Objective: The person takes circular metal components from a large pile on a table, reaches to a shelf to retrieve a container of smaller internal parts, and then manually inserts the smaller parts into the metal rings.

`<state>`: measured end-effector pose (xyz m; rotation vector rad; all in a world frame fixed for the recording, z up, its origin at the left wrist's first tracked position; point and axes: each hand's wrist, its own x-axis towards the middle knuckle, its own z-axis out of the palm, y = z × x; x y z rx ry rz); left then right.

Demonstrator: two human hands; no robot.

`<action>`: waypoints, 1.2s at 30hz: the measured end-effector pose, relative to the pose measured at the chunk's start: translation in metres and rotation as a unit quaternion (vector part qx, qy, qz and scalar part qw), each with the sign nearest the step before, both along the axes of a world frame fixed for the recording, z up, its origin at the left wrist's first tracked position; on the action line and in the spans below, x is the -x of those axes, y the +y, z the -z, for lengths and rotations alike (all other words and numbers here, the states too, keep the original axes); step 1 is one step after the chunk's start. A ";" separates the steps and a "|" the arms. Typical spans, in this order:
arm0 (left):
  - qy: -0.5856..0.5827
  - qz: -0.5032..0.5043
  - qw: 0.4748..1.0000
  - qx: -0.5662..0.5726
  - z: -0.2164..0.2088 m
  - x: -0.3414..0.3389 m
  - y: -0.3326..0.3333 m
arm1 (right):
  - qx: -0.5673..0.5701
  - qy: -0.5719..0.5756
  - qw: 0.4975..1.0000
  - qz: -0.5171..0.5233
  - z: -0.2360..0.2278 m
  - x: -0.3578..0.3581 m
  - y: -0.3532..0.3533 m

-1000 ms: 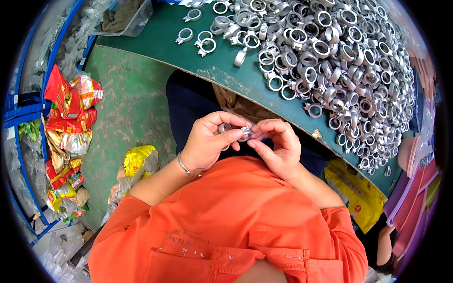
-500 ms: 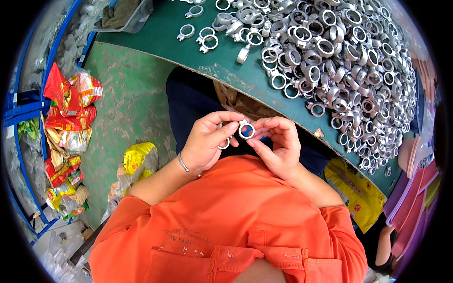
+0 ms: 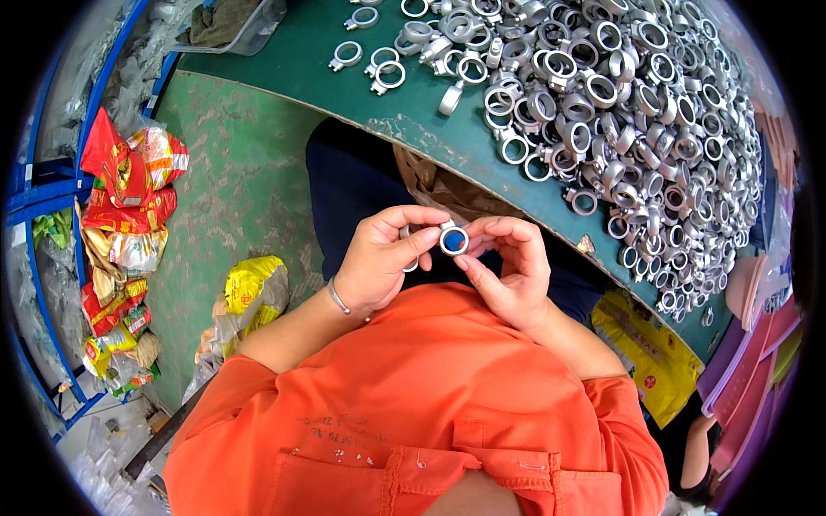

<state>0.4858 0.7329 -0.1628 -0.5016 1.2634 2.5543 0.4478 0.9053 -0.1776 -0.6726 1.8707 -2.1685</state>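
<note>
A silver metal ring with a small lug (image 3: 465, 242) is held upright between my hands, over my lap. My left hand (image 3: 385, 261) pinches it near the lug with thumb and index finger. A second metal ring (image 3: 410, 263) is partly hidden in the curled fingers of that same hand. My right hand (image 3: 509, 270) grips the first ring's right side between thumb and fingertips. Something blue shows through its opening. Beyond my hands, a large heap of similar metal rings (image 3: 602, 129) covers the right part of the green table (image 3: 379, 107).
At the table's far left stands a clear plastic bin (image 3: 245, 39) with a dark cloth. A blue shelf frame (image 3: 39, 205) with several colourful bags (image 3: 129, 215) is on the left. A yellow bag (image 3: 256, 292) lies on the floor. Another person's arm (image 3: 697, 451) shows at lower right.
The view has shifted slightly. The ring between my hands has turned a little, and more blue shows through it. Both hands keep nearly the same grip.
</note>
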 end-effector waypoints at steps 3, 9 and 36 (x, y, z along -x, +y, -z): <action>-0.016 -0.037 0.999 -0.004 -0.005 0.002 0.003 | -0.036 0.053 0.998 0.013 0.002 0.001 0.001; -0.033 -0.009 0.999 0.009 -0.006 0.003 0.001 | -0.041 0.096 0.994 0.030 0.000 0.003 -0.002; -0.115 -0.049 0.987 -0.099 0.013 0.003 -0.010 | -0.312 0.094 0.944 0.051 0.032 0.013 0.005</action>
